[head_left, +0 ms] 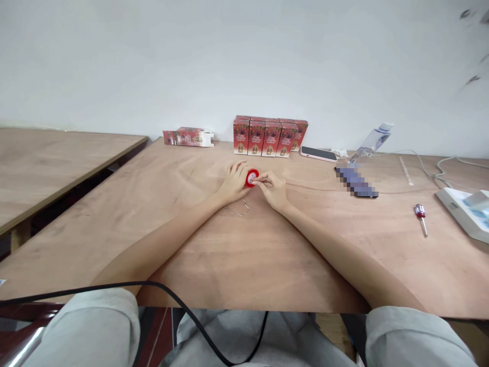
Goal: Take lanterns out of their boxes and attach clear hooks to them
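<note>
Grip of the left hand (234, 182) curls around a red round object (251, 176) above the bench (229, 255); right fingertips (256, 180) pinch at its white face, holding what I cannot tell. Bent wire (240, 214) lies nearby; red boxes (272, 138) stand behind.

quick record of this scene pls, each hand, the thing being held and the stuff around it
left hand: holding the red round object from its left side
right hand: fingers pinched at the object's white face; anything between them is too small to tell
in front of left hand: bent wire on the table
by the wall: standing red boxes; one red box on its side, flaps open
right side of table: phone, clear bottle, screwdriver
</note>
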